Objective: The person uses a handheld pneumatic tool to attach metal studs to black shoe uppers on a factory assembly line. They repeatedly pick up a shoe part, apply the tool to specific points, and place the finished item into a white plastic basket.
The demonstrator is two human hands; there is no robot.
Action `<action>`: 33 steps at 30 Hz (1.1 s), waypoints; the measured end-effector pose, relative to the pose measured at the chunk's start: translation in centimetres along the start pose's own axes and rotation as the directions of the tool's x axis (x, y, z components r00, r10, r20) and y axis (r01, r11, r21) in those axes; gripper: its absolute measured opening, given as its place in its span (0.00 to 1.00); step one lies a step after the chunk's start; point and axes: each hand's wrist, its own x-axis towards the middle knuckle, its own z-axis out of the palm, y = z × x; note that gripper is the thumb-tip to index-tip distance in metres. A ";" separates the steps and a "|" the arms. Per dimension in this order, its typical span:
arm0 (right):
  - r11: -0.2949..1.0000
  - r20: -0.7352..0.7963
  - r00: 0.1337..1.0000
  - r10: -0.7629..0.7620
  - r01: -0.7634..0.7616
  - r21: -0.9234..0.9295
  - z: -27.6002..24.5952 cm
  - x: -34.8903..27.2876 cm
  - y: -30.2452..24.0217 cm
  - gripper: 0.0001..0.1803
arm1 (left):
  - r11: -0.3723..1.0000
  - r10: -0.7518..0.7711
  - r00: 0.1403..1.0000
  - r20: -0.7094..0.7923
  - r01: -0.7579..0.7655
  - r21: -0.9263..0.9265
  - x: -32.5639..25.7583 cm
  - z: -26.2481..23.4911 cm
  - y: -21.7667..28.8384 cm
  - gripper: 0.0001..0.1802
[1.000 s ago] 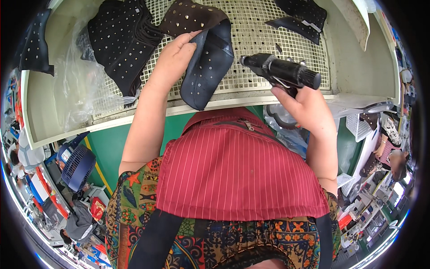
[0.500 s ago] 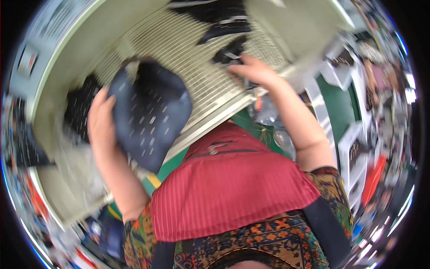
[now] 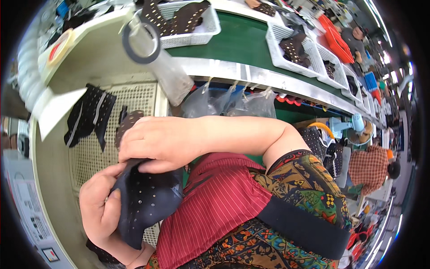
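- We see our left hand (image 3: 102,210) gripping a dark perforated shoe piece (image 3: 145,204), and our right hand (image 3: 156,143) pressing on its top edge
- More dark pieces (image 3: 87,117) lie on the mesh worktop (image 3: 89,154)
- White baskets (image 3: 192,27) of pieces sit on the green conveyor belt (image 3: 242,42) beyond

- Two hands: the left hand (image 3: 101,208) and the right hand (image 3: 156,143), both on one dark studded piece (image 3: 145,204).
- Two more dark studded pieces (image 3: 87,119) on the mesh of the bench (image 3: 89,154), just beyond the hands.
- Three white baskets (image 3: 188,22) of dark pieces on the green belt (image 3: 242,42), well beyond the hands.
- One black ring (image 3: 139,42) above the right hand.
- One roll of tape (image 3: 58,47) beyond the left hand.
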 end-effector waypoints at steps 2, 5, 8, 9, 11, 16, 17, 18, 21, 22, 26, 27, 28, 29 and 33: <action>0.978 -0.028 0.991 0.134 -0.136 -0.155 -2.2 -2.2 0.1 0.16 | 0.986 0.134 0.987 0.088 -0.142 0.084 3.6 1.3 0.7 0.11; 0.906 -0.179 0.960 0.217 -0.266 -0.329 -6.6 -5.2 -0.9 0.10 | 0.967 0.254 0.967 -0.021 -0.255 -0.028 6.3 2.8 1.4 0.25; 0.815 -0.335 0.904 0.265 -0.396 -0.424 -12.1 -8.6 -1.1 0.10 | 0.953 0.245 0.950 -0.193 -0.272 -0.130 7.8 3.6 1.1 0.39; 0.761 -0.403 0.875 0.270 -0.450 -0.467 -14.1 -10.1 -1.1 0.09 | 0.959 0.220 0.948 -0.231 -0.253 -0.126 8.5 4.2 0.8 0.39; 0.653 -0.533 0.798 0.281 -0.566 -0.503 -18.5 -13.9 -1.2 0.09 | 0.959 0.196 0.946 -0.259 -0.239 -0.149 10.2 6.1 0.3 0.37; 0.395 -0.814 0.471 0.340 -0.857 -0.331 -29.3 -24.0 -2.5 0.13 | 0.917 0.001 0.983 -0.182 -0.073 -0.392 13.0 13.8 -1.5 0.25; 0.394 -0.862 0.353 0.364 -0.897 -0.201 -31.5 -26.2 -2.7 0.14 | 0.909 -0.076 0.984 -0.161 0.002 -0.417 13.6 15.4 -1.7 0.24; 0.369 -0.897 0.217 0.386 -0.927 -0.066 -33.7 -28.7 -3.4 0.14 | 0.890 -0.145 0.982 -0.118 0.077 -0.450 14.7 17.1 -2.4 0.24; 0.258 -0.958 0.002 0.287 -0.963 0.075 -40.2 -35.9 -4.0 0.20 | 0.855 -0.274 0.954 -0.120 0.184 -0.485 16.4 21.9 -3.4 0.19; 0.185 -0.974 -0.036 0.224 -0.980 0.078 -42.0 -38.7 -4.1 0.20 | 0.838 -0.317 0.943 -0.106 0.226 -0.497 17.0 23.2 -3.7 0.19; 0.104 -0.993 -0.115 -0.007 -0.988 0.114 -47.0 -46.3 -5.0 0.21 | 0.817 -0.357 0.934 0.015 0.320 -0.480 19.3 25.9 -2.2 0.16; -0.002 -0.989 -0.139 -0.049 -0.990 0.139 -48.3 -48.4 -5.5 0.21 | 0.814 -0.365 0.930 0.032 0.336 -0.474 20.0 26.2 -2.0 0.16; -0.058 -0.985 -0.156 -0.073 -0.985 0.161 -49.0 -48.5 -6.3 0.21 | 0.805 -0.377 0.925 0.042 0.350 -0.479 20.6 26.5 -1.7 0.16; -0.070 -0.978 -0.171 -0.116 -0.981 0.180 -49.8 -50.4 -6.3 0.22 | 0.796 -0.387 0.920 0.054 0.364 -0.484 21.4 26.8 -1.3 0.16; -0.105 -0.934 -0.273 -0.229 -0.947 0.303 -53.9 -58.5 -8.5 0.24 | 0.817 -0.350 0.922 0.167 0.388 -0.427 25.9 29.3 -1.1 0.14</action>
